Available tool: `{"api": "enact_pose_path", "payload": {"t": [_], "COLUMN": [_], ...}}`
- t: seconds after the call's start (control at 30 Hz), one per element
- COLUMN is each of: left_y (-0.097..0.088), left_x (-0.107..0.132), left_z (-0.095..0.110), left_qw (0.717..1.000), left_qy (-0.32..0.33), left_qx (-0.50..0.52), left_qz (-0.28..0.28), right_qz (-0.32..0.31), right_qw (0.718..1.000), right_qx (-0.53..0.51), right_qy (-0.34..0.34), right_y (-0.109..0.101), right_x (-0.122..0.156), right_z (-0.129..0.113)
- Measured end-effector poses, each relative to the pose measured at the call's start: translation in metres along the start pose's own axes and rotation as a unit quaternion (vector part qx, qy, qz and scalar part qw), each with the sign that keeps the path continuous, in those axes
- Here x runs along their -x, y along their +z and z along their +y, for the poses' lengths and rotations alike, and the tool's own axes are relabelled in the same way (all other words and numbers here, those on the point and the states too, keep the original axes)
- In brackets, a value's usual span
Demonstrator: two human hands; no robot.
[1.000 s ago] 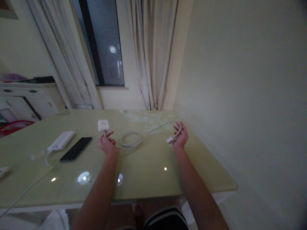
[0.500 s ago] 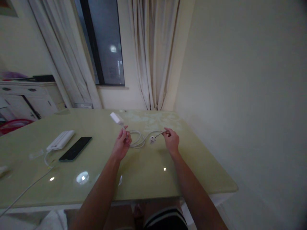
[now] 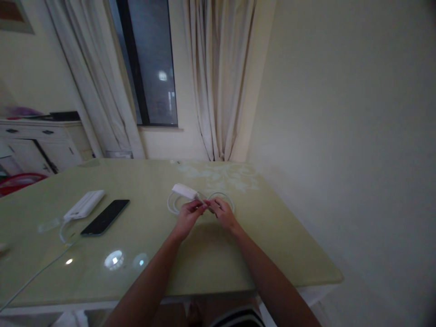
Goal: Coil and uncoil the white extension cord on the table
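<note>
Our left fingers (image 3: 196, 208) and right fingers (image 3: 214, 206) pinch the white cable (image 3: 169, 203), tips nearly touching. Its socket block (image 3: 183, 190) hangs just behind the left fingers, over the worktop (image 3: 238, 254). We think uneven pulling can tangle it.

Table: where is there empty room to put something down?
Bare table lies between the right hand and the right edge, and along the far side behind the power bank. It is crowded in the middle, where the left hand and the right hand hold the white cable, and on the left by the phone.
</note>
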State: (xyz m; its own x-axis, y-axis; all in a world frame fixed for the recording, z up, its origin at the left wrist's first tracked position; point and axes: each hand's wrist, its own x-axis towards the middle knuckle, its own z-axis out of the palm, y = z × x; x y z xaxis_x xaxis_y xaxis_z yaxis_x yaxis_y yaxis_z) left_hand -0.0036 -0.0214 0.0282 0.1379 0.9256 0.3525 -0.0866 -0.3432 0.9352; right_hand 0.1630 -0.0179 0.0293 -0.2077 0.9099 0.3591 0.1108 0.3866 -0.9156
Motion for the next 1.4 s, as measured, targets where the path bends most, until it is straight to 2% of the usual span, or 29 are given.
{"api": "enact_pose_path", "payload": {"t": [0.07,0.1,0.2,0.27,0.33,0.4,0.47,0.53,0.57,0.7,0.83,0.93,1.0,1.07,1.13,1.2,1.27,1.33,1.4], "left_y": [-0.001,-0.004,-0.016,-0.025,-0.032,-0.037,-0.039,-0.04,-0.041,-0.046,-0.055,-0.061,-0.066,-0.069,-0.07,-0.067,-0.059,-0.049,-0.041], "left_x": [-0.002,-0.004,-0.007,-0.006,-0.003,0.0,0.002,0.002,0.001,-0.003,-0.004,-0.003,-0.003,-0.005,-0.008,-0.01,-0.01,-0.007,-0.002], "left_z": [-0.002,-0.003,-0.012,-0.019,-0.024,-0.026,-0.025,-0.022,-0.02,-0.014,-0.006,0.003,0.008,0.009,0.004,-0.006,-0.017,-0.025,-0.027], "left_qw": [0.999,0.997,0.973,0.927,0.868,0.826,0.803,0.791,0.788,0.774,0.774,0.776,0.784,0.797,0.822,0.854,0.869,0.858,0.832], "left_qy": [0.018,0.023,0.026,0.034,0.034,0.016,0.0,0.008,0.022,0.122,0.199,0.209,0.19,0.162,0.148,0.144,0.128,0.093,0.057], "left_qx": [-0.046,-0.075,-0.227,-0.374,-0.496,-0.563,-0.595,-0.61,-0.61,-0.559,-0.459,-0.382,-0.351,-0.337,-0.338,-0.363,-0.415,-0.483,-0.544], "left_qz": [0.015,0.017,-0.005,-0.017,-0.003,0.015,0.022,0.048,0.081,0.27,0.387,0.457,0.476,0.474,0.434,0.344,0.238,0.151,0.092], "right_qz": [-0.034,-0.032,0.052,0.135,0.216,0.292,0.359,0.415,0.438,0.495,0.531,0.571,0.597,0.615,0.621,0.617,0.611,0.607,0.603], "right_qw": [0.998,0.998,0.999,0.991,0.975,0.954,0.93,0.906,0.896,0.865,0.845,0.818,0.798,0.784,0.778,0.781,0.784,0.785,0.786], "right_qx": [-0.043,-0.046,-0.015,-0.004,-0.018,-0.034,-0.038,-0.035,-0.031,-0.022,-0.003,0.004,0.003,0.008,0.017,0.029,0.046,0.065,0.075], "right_qy": [0.023,0.025,-0.001,-0.027,-0.05,-0.063,-0.066,-0.069,-0.072,-0.08,-0.068,-0.076,-0.084,-0.087,-0.089,-0.094,-0.101,-0.107,-0.113], "right_y": [-0.003,-0.005,-0.009,-0.012,-0.018,-0.025,-0.033,-0.041,-0.046,-0.063,-0.079,-0.09,-0.097,-0.103,-0.105,-0.104,-0.102,-0.098,-0.094], "right_x": [-0.001,-0.002,-0.005,-0.007,-0.008,-0.01,-0.011,-0.012,-0.013,-0.016,-0.018,-0.016,-0.015,-0.014,-0.012,-0.011,-0.009,-0.008,-0.007], "right_z": [-0.002,-0.003,-0.001,-0.001,-0.002,-0.005,-0.006,-0.005,-0.004,0.005,0.008,0.005,0.004,0.003,0.003,0.002,-0.001,-0.005,-0.009]}}
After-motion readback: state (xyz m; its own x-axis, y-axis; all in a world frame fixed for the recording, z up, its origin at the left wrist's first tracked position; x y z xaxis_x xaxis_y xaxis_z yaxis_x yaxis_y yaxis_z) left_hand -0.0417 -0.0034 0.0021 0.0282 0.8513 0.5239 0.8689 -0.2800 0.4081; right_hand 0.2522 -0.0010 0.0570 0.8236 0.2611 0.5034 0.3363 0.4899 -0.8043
